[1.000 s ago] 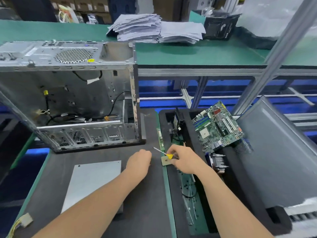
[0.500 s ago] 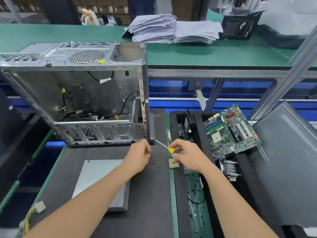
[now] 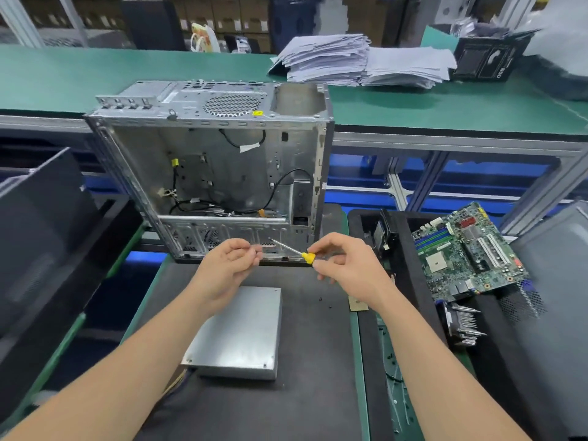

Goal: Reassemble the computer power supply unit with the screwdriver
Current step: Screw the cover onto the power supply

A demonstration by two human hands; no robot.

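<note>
The grey metal power supply unit [image 3: 240, 329] lies flat on the black mat, below my hands. My right hand [image 3: 345, 265] grips the yellow-handled screwdriver [image 3: 297, 252], whose thin shaft points up and left toward my left hand. My left hand [image 3: 227, 265] is held above the mat with its fingertips pinched together near the shaft's tip; whatever they hold is too small to make out. Two small dark screws [image 3: 324, 302] lie on the mat to the right of the unit.
An open, empty computer case [image 3: 219, 173] stands just behind my hands. A motherboard [image 3: 467, 253] leans in a black tray at the right, with a heatsink [image 3: 461, 323] below it. Paper stacks [image 3: 359, 60] sit on the green bench behind. A dark panel [image 3: 38, 224] stands at the left.
Both hands have lifted from the mat's right edge and come together above the power supply unit. The view has shifted right, so the case and the unit now sit more central.
</note>
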